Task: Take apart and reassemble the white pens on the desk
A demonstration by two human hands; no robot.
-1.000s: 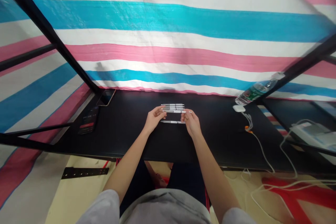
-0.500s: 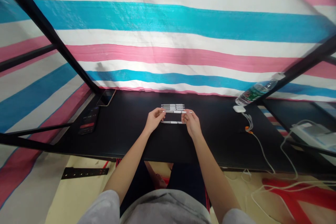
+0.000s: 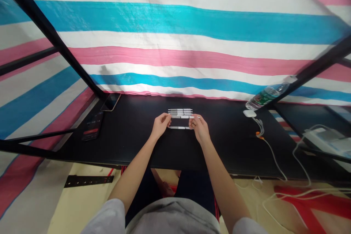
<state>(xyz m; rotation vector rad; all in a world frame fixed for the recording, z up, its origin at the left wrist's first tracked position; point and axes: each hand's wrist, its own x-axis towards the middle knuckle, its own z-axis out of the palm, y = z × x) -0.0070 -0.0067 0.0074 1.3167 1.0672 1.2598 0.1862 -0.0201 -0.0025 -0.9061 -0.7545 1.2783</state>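
A slim white pen [image 3: 181, 117] lies level between my two hands, just on the near side of a stack of several similar pens [image 3: 180, 111] laid side by side. My left hand [image 3: 161, 124] pinches its left end between thumb and fingers. At the other end, my right hand [image 3: 199, 126] has closed its fingertips on the pen. Another white pen [image 3: 179, 128] rests on the black table [image 3: 175, 150], nearer to me and parallel to the rest, its ends close to both hands.
On the left are a phone with a lit screen [image 3: 92, 126] and a second phone [image 3: 111, 101]. To the right, a clear water bottle [image 3: 267, 97] leans by the frame, near a white charger [image 3: 249, 113] with cables. A striped sheet [image 3: 175, 56] hangs behind the table.
Both hands and the pen between them have shifted very slightly left. The other pens look unmoved.
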